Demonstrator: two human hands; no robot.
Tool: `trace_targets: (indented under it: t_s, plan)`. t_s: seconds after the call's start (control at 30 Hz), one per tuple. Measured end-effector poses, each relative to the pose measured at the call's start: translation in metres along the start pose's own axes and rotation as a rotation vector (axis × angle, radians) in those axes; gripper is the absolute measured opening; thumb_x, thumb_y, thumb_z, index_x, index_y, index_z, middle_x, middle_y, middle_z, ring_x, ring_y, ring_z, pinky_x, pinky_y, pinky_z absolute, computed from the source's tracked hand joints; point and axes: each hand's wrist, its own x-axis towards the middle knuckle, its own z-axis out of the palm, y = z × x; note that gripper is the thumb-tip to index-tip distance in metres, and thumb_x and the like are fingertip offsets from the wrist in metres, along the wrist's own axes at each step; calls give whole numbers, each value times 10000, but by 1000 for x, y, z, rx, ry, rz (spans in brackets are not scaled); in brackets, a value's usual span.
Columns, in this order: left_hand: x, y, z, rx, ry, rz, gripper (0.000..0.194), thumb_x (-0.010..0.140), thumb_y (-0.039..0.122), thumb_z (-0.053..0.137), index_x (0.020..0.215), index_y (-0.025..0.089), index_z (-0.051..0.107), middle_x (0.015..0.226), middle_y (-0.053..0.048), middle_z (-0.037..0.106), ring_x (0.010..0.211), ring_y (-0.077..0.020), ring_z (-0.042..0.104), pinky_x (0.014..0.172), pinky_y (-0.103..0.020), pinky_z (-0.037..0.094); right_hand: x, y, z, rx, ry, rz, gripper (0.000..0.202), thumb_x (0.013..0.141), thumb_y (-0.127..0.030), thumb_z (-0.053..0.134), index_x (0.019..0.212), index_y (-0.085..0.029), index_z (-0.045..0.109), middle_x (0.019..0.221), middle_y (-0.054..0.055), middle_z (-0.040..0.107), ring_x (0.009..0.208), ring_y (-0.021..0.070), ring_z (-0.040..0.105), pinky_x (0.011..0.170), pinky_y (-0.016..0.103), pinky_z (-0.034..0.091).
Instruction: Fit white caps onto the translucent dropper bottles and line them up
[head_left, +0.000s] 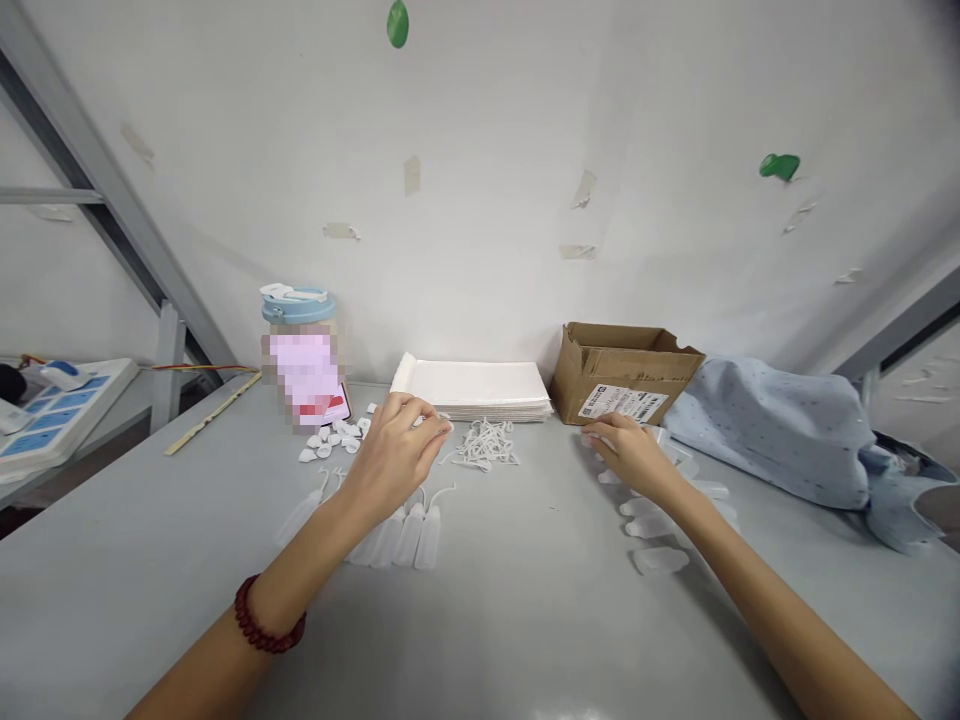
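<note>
My left hand [394, 450] is pinched above the table, between a group of small white caps [324, 438] and a pile of thin white curly strips [487, 442]. A tiny pale thing may be at its fingertips, too small to name. Below that hand, several translucent bottles [407, 537] lie side by side, thin white strips rising from their necks; my forearm hides some. My right hand [634, 452] reaches down with closed fingers on a translucent plastic bottle [587, 440]. Under and beside it lie several more translucent bottles [649, 525], partly covered by my arm.
A stack of white padded envelopes [472, 382] lies against the wall, beside an open cardboard box [622, 375]. Light blue cloth [780, 430] is heaped at the right. A blue-lidded cup [298, 306] stands behind a phone [311, 375]. A power strip [64, 415] is at far left.
</note>
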Motion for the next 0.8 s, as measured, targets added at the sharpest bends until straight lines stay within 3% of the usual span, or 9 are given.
trace_targets:
  t_s: [0.37, 0.53, 0.8]
  plan:
    - [0, 5, -2, -33, -5, 2, 206, 926, 206, 450, 927, 179, 655, 948, -82, 629, 973, -251, 493, 798, -415, 425, 0, -3, 4, 103, 5, -83, 203, 849, -160, 475, 859, -196, 675, 1105, 96, 656, 865, 233, 660, 796, 376, 479]
    - [-1, 10, -4, -144, 13, -11, 174, 919, 179, 463, 885, 183, 633, 916, -57, 646, 944, -230, 507, 818, -407, 424, 1, -9, 8, 138, 17, -73, 202, 790, -122, 536, 955, -178, 640, 1042, 106, 679, 850, 242, 666, 750, 341, 501]
    - [-1, 22, -3, -365, 27, -56, 124, 886, 184, 513, 838, 197, 627, 865, -38, 671, 904, -209, 538, 777, -353, 461, -5, -33, 2, 226, 99, -93, 252, 805, -92, 456, 1000, -156, 604, 1020, 133, 697, 939, 277, 660, 786, 389, 517]
